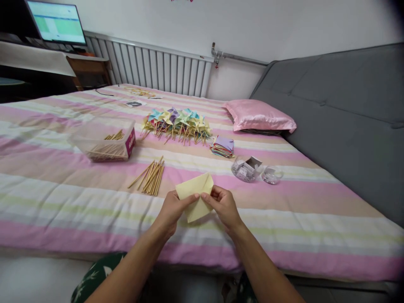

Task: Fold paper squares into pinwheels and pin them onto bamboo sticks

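A pale yellow square of paper is held above the near part of the bed, between both hands. My left hand pinches its left side, with the thumb lying on top and pointing to the middle. From the right, my right hand grips the sheet, its thumb close to the other thumb and its fingers curled behind the edge. The paper's right part looks bent or curled. Left of the hands lies a loose bunch of thin wooden sticks. Beyond is a stack of coloured paper squares.
Finished paper pinwheels on sticks lie in a heap mid-bed. A clear plastic box holds more sticks. A round clear container with small boxes stands beside a smaller clear dish. A pink pillow rests by the grey headboard.
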`<state>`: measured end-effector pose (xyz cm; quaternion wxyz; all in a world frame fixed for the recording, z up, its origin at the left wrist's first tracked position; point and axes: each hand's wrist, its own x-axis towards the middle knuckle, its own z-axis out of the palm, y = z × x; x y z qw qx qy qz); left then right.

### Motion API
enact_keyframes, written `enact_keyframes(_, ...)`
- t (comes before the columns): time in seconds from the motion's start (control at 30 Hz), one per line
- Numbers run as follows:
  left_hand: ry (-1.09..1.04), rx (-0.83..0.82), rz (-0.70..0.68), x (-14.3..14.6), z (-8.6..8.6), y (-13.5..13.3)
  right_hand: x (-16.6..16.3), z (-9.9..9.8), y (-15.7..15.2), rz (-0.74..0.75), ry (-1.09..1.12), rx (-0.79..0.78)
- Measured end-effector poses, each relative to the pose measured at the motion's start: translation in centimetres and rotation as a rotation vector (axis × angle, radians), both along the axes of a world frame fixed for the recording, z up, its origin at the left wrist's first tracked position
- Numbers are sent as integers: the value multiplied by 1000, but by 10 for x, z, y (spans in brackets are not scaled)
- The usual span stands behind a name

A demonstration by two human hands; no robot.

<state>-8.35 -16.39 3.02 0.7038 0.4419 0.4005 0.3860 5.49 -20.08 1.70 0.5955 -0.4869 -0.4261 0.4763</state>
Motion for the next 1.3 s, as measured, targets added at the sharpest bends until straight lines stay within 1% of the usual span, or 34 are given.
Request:
enact_keyframes(0.13,28,29,-32,-1,-1,2,4,1,0,-9,14,-2)
enact_keyframes(0.27,6,59,-87,-6,3,7,10,3,-1,-1,41,-28)
enact_keyframes(0.4,10,49,-68,-11,10,10,13,4,-2,23,34,-52)
enact_keyframes(0.5,35,35,-61,-13,12,9,13,3,-2,50,7,-56)
enact_keyframes(0.63,84,13,-47,-12,10,8,13,1,-2,70,-31,-34)
enact_keyframes(0.93,89,2,-72,-8,5,6,12,3,-2,85,-119,-5)
enact_keyframes(1.3,95,-5,-62,-9,1,7,11,0,-1,101,-111,6)
